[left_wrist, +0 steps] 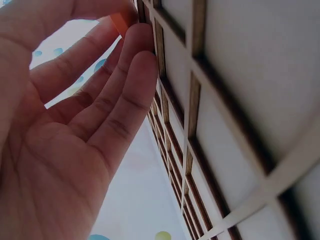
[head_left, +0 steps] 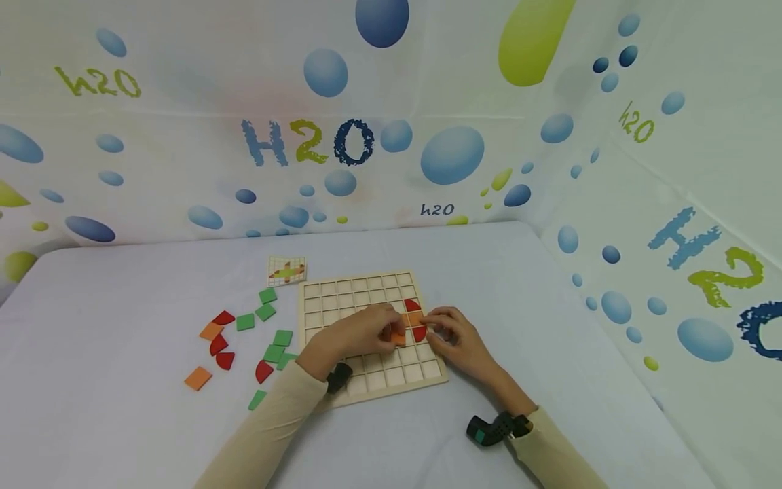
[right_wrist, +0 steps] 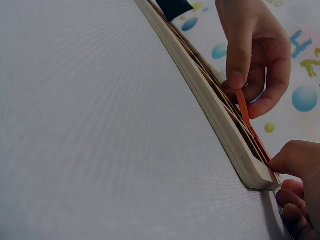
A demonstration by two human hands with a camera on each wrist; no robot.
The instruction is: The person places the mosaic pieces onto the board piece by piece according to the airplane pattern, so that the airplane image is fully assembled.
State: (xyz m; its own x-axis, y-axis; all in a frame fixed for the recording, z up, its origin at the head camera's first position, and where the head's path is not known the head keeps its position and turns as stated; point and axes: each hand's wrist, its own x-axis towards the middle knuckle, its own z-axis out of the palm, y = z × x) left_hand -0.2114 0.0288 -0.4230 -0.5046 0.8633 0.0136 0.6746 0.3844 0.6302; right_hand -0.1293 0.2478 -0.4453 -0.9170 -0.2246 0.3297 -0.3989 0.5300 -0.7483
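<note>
A pale wooden grid board [head_left: 373,394] lies on the white table. Above its right half, my left hand [head_left: 364,331] pinches an orange square tile [right_wrist: 243,105] between thumb and fingers, held on edge and touching or just over the grid. Another orange tile [head_left: 416,319] sits in the rightmost column, between two red quarter-circle tiles [head_left: 412,305]. My right hand [head_left: 458,341] is at the board's right edge, its fingers loosely bent. One fingertip touches the edge beside the orange tile. In the left wrist view, only a sliver of the pinched tile [left_wrist: 119,24] shows behind the fingers.
Left of the board lie scattered green tiles [head_left: 245,322], several red quarter-circles [head_left: 224,361] and loose orange squares [head_left: 198,378]. A small pattern card [head_left: 287,271] with a green, red and orange figure lies at the board's far left corner. A printed curtain [head_left: 183,170] hangs behind.
</note>
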